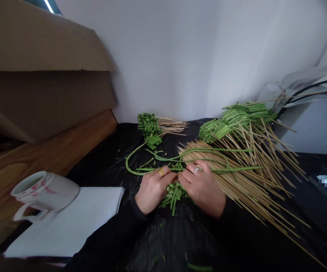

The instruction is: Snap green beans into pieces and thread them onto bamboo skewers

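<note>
Two hands meet over the middle of the black-covered table (180, 234). The left hand (152, 189), a gold ring on one finger, and the right hand (203, 187), wearing a silver ring, lie knuckles up with fingers curled and fingertips nearly touching each other. Both pinch the same long green bean (237, 169), which runs level across the table from a curved loop on the left to a point past the right hand. Just under and between the hands lies a small heap of cut bean pieces (173, 194), short green lengths pointing towards the person.

A wide fan of bare bamboo skewers (254, 185) spreads from beneath the right hand out to the right edge. Behind it, near the white wall, sits a pile of finished bean skewers (237, 119) (green pieces packed tight on the sticks), and a smaller bundle of the same (149, 128) lies further left. More whole beans (203, 151) curl across the sticks just above the hands.

At the left a white mug (42, 190) with red marks stands tilted in view on a sheet of white paper (75, 223), beside a brown wooden surface (52, 155) and cardboard boxes (38, 68).
</note>
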Motion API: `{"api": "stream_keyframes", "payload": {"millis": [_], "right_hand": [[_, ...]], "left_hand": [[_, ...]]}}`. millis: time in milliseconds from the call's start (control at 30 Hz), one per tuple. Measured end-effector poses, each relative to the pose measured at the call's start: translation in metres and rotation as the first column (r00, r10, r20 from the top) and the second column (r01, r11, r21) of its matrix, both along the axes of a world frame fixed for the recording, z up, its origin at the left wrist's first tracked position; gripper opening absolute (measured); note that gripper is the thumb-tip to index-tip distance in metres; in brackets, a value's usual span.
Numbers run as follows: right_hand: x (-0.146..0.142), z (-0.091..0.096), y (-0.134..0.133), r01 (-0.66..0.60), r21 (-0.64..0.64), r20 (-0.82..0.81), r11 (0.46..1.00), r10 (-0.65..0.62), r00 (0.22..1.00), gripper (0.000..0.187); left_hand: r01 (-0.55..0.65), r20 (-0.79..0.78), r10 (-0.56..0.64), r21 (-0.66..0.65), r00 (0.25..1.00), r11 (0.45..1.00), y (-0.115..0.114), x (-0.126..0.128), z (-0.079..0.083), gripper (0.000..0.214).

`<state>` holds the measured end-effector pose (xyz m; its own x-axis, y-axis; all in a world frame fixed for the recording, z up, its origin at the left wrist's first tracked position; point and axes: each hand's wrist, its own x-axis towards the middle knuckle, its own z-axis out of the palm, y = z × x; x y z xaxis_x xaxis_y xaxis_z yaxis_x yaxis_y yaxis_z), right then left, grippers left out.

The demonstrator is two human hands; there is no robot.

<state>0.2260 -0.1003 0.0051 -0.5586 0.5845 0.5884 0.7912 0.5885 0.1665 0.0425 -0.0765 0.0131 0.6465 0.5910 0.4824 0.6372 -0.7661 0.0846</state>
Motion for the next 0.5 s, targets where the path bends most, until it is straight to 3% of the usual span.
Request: {"api": "stream_keyframes", "payload": {"millis": [100, 233, 367, 500], "right_hand": [[0.001, 0.001, 0.000, -0.031, 0.026, -0.064, 0.999, 0.032, 0.997, 0.015], [0.000, 0.007, -0.002, -0.027, -0.027, -0.305, 0.999, 0.018, 0.952, 0.020], [-0.003, 0.009, -0.004, -0.104, -0.130, -0.504, 0.986, 0.025, 0.863, 0.020], [-0.005, 0.006, -0.004, -0.135, -0.193, -0.551, 0.972, 0.006, 0.834, 0.020]], "left_hand": [[0.019, 0.061, -0.015, -0.058, 0.998, 0.998, 0.000, -0.001, 0.005, 0.018], [0.112, 0.391, 0.009, -0.286, 0.920, 0.952, 0.002, -0.002, 0.012, 0.009], [0.232, 0.614, 0.140, -0.486, 0.777, 0.843, 0.004, 0.001, 0.017, 0.013], [0.351, 0.696, 0.341, -0.650, 0.632, 0.674, 0.007, 0.003, 0.013, 0.018]]}}
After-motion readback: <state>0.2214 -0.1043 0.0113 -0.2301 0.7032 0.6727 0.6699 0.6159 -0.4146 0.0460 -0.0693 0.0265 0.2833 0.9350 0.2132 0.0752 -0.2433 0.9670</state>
